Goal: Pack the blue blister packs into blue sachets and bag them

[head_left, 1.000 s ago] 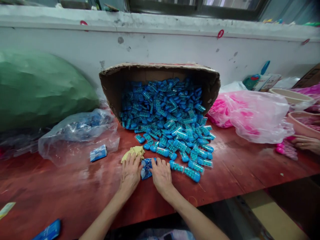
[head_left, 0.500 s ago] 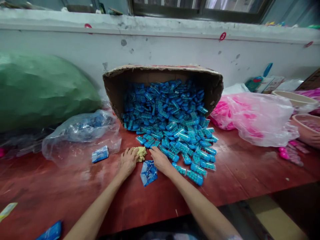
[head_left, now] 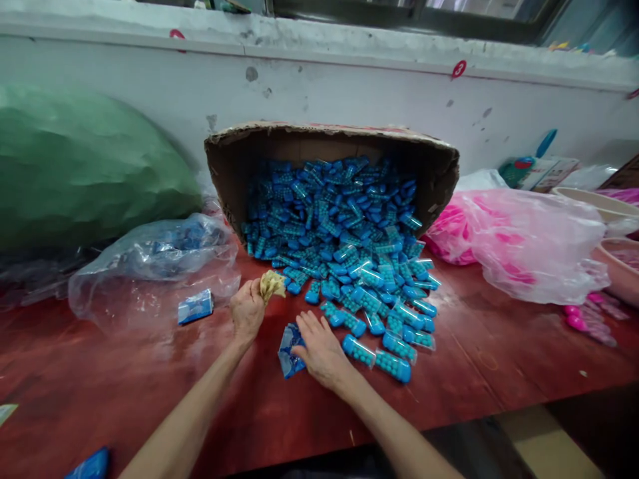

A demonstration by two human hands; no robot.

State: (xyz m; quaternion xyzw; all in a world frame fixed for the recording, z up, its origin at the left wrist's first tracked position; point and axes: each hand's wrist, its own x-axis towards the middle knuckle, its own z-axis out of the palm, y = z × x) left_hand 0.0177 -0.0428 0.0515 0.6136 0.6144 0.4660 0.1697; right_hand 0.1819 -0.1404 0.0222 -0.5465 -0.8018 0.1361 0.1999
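Your left hand (head_left: 247,309) pinches a crumpled yellow cloth (head_left: 272,285); your right hand (head_left: 319,349) lies spread on a blue plastic packet (head_left: 288,352) near the table's front edge, blue capsule tubes (head_left: 359,279) still heaped unpacked

Left hand (head_left: 246,310) fisted, raised; right hand (head_left: 319,348) flat, fingers spread.

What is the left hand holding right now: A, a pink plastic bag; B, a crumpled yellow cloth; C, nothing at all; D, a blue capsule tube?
B: the left hand is closed around a crumpled yellow cloth, lifted near the spilled blue tubes, while the right hand rests on a small blue packet.
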